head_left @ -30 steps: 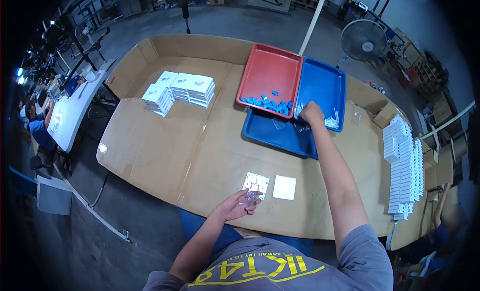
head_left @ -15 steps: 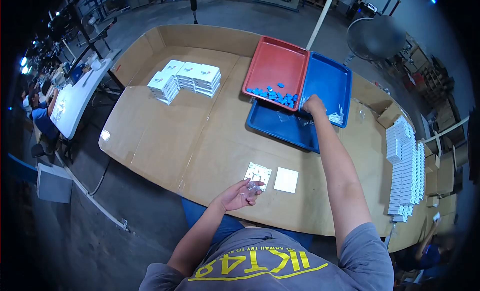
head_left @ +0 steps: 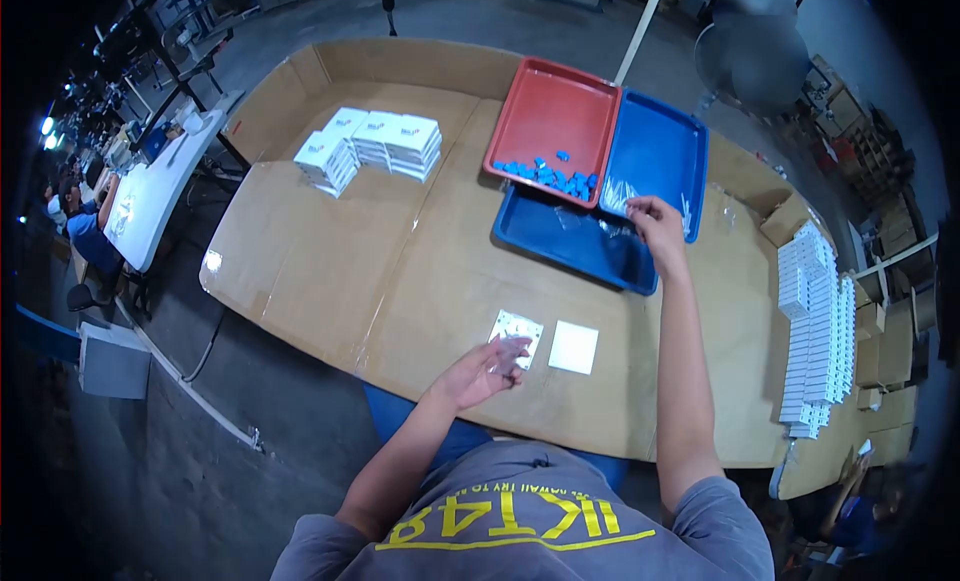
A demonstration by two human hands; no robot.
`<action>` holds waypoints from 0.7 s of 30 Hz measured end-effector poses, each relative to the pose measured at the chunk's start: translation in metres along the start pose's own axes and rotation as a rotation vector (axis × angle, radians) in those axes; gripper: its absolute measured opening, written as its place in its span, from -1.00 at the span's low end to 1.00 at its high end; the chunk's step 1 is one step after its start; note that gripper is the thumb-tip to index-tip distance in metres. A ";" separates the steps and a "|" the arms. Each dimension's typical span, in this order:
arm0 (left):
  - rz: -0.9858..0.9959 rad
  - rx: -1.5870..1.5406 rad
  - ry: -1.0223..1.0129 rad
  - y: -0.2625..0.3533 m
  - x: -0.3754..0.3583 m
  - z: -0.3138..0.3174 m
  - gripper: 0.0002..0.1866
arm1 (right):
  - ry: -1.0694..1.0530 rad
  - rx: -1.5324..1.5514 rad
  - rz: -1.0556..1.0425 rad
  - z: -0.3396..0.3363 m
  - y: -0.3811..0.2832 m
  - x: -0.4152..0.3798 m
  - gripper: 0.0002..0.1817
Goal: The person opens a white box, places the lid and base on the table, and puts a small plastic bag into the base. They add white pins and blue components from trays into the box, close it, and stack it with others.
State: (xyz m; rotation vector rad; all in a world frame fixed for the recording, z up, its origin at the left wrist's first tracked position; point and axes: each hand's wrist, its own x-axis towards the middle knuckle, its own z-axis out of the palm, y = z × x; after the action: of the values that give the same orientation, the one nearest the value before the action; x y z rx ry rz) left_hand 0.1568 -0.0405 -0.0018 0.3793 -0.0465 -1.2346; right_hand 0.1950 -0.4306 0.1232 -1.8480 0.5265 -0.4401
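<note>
The left hand (head_left: 480, 373) is half-curled around a small clear plastic piece (head_left: 507, 358) just above the table's (head_left: 330, 271) near edge, beside a white plate (head_left: 516, 336) and a white square card (head_left: 573, 347). Farther out, the right hand (head_left: 656, 224) pinches a small clear item over the blue tray (head_left: 575, 246), next to the red tray (head_left: 555, 116) holding blue parts (head_left: 545, 176).
</note>
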 end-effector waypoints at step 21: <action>-0.055 0.357 0.131 0.006 0.057 0.078 -0.46 | -0.611 0.014 -0.141 0.032 -0.041 -0.143 -0.90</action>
State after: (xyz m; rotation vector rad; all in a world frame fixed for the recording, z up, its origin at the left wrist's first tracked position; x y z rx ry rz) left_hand 0.1633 -0.1113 0.0631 0.7753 -0.1457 -1.2538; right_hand 0.0987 -0.3149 0.1451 -1.8921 -0.0223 0.0421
